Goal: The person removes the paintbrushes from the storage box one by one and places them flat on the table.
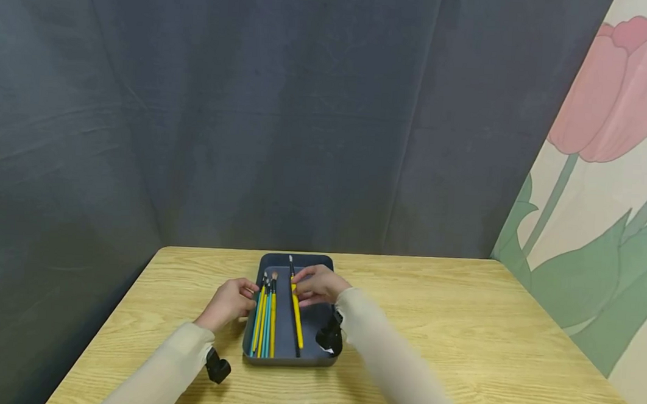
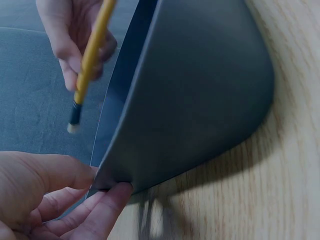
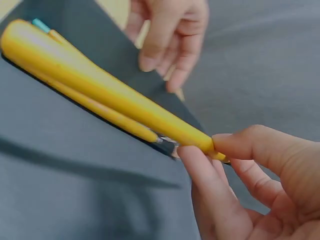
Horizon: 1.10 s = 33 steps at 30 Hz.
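Observation:
A dark grey tray [image 1: 287,362] sits on the table with several paintbrushes [image 1: 264,327], yellow- and teal-handled, lying side by side along its left part, bristles away from me. My left hand [image 1: 226,300] is at the tray's left side; in the left wrist view its thumb and fingers pinch the tray wall at the rim. Over the tray's middle, my right hand [image 1: 319,285] holds a yellow paintbrush [image 1: 298,319] near its dark ferrule, between thumb and fingers. The right wrist view shows that brush's thick handle [image 3: 110,95] slanting above the tray floor, partly covering the brushes behind.
The wooden table [image 1: 432,330] extends to both sides of the tray. A dark curtain [image 1: 306,115] hangs behind its far edge. On the right stands a wall panel [image 1: 603,198] painted with tulips. Black camera mounts [image 1: 218,367] are worn at both wrists.

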Each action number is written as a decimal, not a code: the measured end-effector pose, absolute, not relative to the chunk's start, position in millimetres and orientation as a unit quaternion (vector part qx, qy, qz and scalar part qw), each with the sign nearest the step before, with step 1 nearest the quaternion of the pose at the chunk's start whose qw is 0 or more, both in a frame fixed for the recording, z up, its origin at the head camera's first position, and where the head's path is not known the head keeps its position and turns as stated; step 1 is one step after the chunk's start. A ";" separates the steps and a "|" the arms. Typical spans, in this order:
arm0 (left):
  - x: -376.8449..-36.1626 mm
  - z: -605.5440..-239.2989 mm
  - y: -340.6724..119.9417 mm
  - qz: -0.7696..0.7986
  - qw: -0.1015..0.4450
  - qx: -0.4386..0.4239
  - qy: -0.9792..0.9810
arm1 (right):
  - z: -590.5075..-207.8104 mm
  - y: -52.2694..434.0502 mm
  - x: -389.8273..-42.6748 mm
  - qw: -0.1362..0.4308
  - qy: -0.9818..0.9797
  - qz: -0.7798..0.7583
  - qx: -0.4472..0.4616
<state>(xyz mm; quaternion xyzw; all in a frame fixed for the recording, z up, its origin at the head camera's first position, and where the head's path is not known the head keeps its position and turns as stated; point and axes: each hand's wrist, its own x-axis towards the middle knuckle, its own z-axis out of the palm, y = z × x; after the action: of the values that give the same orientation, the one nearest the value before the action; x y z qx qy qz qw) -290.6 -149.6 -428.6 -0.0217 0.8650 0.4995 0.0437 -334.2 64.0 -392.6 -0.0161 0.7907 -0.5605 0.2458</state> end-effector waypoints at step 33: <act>-288.3 -427.6 -146.8 0.498 0.035 -0.024 0.866 | -389.8 188.4 -330.5 0.193 0.756 -0.625 -0.016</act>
<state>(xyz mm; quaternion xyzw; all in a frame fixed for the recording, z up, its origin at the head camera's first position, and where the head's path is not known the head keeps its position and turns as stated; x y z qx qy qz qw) -288.3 -146.8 -427.6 -0.0236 0.8662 0.4979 0.0351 -330.5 188.4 -389.8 -0.0155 0.7558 -0.6254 0.1934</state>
